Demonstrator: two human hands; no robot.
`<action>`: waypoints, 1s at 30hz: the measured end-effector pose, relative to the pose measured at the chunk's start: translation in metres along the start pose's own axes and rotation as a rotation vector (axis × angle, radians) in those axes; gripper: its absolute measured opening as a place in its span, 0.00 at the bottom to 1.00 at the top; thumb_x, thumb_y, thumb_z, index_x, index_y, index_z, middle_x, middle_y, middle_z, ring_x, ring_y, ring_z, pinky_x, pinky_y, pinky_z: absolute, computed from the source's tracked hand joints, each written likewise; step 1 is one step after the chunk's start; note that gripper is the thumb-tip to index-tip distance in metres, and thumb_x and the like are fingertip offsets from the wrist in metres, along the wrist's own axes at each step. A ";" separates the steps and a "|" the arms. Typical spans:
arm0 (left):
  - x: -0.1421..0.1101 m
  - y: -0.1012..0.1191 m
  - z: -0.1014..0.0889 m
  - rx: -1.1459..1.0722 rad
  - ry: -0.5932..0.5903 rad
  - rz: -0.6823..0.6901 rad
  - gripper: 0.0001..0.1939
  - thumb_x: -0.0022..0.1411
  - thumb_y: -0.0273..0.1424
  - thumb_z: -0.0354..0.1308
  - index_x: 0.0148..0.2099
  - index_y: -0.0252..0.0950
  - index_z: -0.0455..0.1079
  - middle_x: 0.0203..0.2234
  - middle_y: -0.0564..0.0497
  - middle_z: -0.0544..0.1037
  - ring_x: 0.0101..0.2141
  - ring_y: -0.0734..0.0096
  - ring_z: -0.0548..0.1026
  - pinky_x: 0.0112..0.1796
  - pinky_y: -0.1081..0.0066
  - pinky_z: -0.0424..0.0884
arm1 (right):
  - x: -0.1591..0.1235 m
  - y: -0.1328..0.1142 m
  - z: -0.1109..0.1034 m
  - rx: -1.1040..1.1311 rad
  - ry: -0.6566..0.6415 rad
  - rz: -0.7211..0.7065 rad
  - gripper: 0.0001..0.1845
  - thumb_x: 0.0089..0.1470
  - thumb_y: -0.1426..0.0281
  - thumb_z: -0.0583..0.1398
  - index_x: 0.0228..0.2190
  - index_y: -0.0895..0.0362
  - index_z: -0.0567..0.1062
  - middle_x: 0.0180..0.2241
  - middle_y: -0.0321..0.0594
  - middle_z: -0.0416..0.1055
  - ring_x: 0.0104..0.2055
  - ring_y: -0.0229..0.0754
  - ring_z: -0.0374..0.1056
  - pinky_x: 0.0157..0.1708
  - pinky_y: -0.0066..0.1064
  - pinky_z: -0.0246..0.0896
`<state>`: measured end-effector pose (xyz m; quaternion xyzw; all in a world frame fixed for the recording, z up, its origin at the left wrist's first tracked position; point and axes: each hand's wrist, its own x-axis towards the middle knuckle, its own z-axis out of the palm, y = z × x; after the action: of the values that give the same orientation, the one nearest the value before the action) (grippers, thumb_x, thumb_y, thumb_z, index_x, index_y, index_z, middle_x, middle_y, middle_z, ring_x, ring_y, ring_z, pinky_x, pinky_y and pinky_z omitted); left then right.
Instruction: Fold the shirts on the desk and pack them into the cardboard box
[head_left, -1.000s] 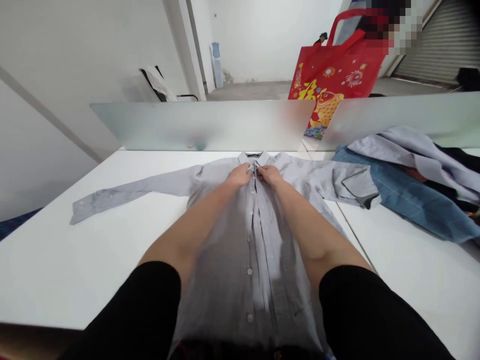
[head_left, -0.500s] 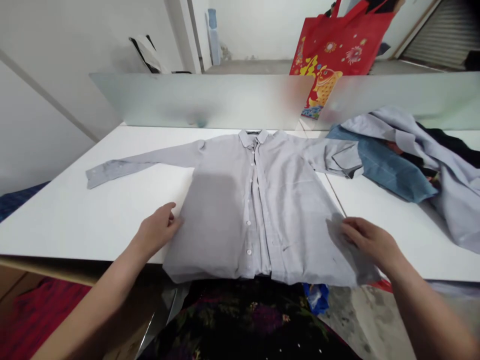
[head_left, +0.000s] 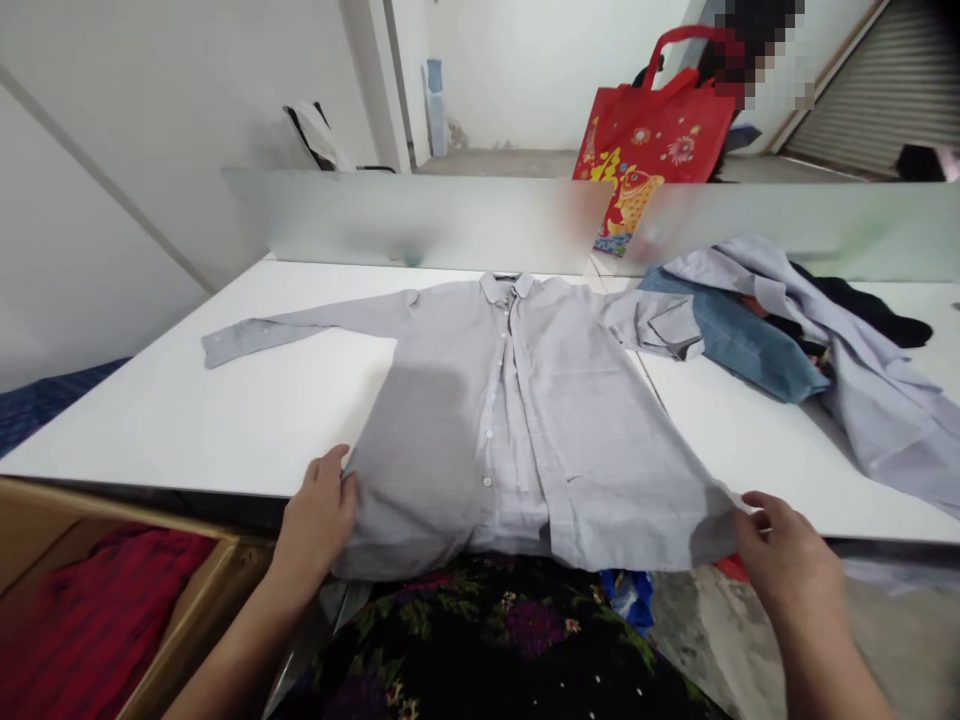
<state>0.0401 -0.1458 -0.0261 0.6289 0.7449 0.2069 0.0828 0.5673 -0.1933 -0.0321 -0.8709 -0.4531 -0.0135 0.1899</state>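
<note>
A grey button-up shirt (head_left: 442,430) lies front side up on the white table (head_left: 300,400), collar at the far side and hem hanging over the near edge. Its left-hand sleeve is stretched out straight; the right-hand sleeve is bunched with the cuff folded back. My left hand (head_left: 319,510) is closed on the shirt's lower left side edge. At the lower right corner, my right hand (head_left: 787,560) pinches the cloth between thumb and fingers and pulls it outward.
A pile of clothes (head_left: 757,340), blue and grey with some black, lies on the right of the table. Behind stands a frosted divider (head_left: 420,220) with a red bag (head_left: 652,130) beyond it. Below at left, a cardboard box (head_left: 195,600) holds red checked cloth (head_left: 112,600).
My right hand has moved right and nearer to me, drawing the shirt's right corner outward. My left hand has come down the left side. The view has tilted slightly.
</note>
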 end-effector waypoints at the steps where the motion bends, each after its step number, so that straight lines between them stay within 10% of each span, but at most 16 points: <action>1: -0.004 0.004 -0.001 0.021 0.050 0.049 0.19 0.65 0.35 0.44 0.57 0.39 0.62 0.46 0.41 0.71 0.46 0.53 0.73 0.49 0.57 0.68 | -0.006 -0.009 -0.003 0.004 0.040 -0.037 0.17 0.55 0.56 0.52 0.42 0.49 0.71 0.42 0.53 0.73 0.37 0.56 0.71 0.35 0.46 0.63; 4: -0.015 0.030 0.001 -0.052 0.051 0.215 0.12 0.68 0.36 0.44 0.45 0.41 0.66 0.42 0.45 0.72 0.43 0.59 0.73 0.47 0.62 0.69 | -0.034 -0.059 -0.008 0.161 0.054 -0.229 0.16 0.57 0.56 0.52 0.40 0.51 0.71 0.40 0.50 0.73 0.36 0.50 0.71 0.37 0.41 0.65; 7: -0.019 0.069 0.014 -0.151 -0.183 0.448 0.13 0.69 0.38 0.43 0.35 0.41 0.65 0.34 0.50 0.72 0.35 0.67 0.73 0.40 0.67 0.69 | -0.065 -0.119 0.002 0.329 -0.212 -0.559 0.13 0.61 0.59 0.50 0.34 0.51 0.70 0.34 0.44 0.73 0.35 0.45 0.71 0.38 0.34 0.65; 11: -0.019 0.109 0.036 -0.038 -0.323 0.650 0.14 0.67 0.43 0.48 0.37 0.38 0.66 0.36 0.47 0.73 0.35 0.64 0.72 0.35 0.66 0.68 | -0.083 -0.164 0.024 0.114 -0.257 -0.756 0.12 0.62 0.61 0.52 0.31 0.54 0.68 0.31 0.42 0.70 0.29 0.43 0.68 0.29 0.32 0.59; 20: -0.021 0.127 0.051 0.140 -0.334 0.589 0.11 0.64 0.27 0.44 0.41 0.35 0.68 0.38 0.39 0.73 0.32 0.59 0.73 0.28 0.64 0.64 | -0.084 -0.182 0.021 -0.233 -0.256 -0.788 0.10 0.53 0.81 0.53 0.33 0.58 0.72 0.31 0.46 0.73 0.26 0.42 0.70 0.22 0.28 0.50; 30: 0.007 0.137 0.011 -0.335 -0.275 0.500 0.10 0.66 0.32 0.44 0.32 0.40 0.62 0.28 0.52 0.73 0.31 0.69 0.71 0.34 0.69 0.63 | -0.040 -0.176 -0.029 0.263 -0.407 -0.733 0.11 0.57 0.68 0.50 0.25 0.54 0.67 0.23 0.36 0.68 0.28 0.41 0.65 0.30 0.29 0.52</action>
<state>0.1669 -0.1200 0.0213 0.7920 0.5048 0.2537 0.2313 0.4085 -0.1433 0.0435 -0.6058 -0.7583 0.1494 0.1886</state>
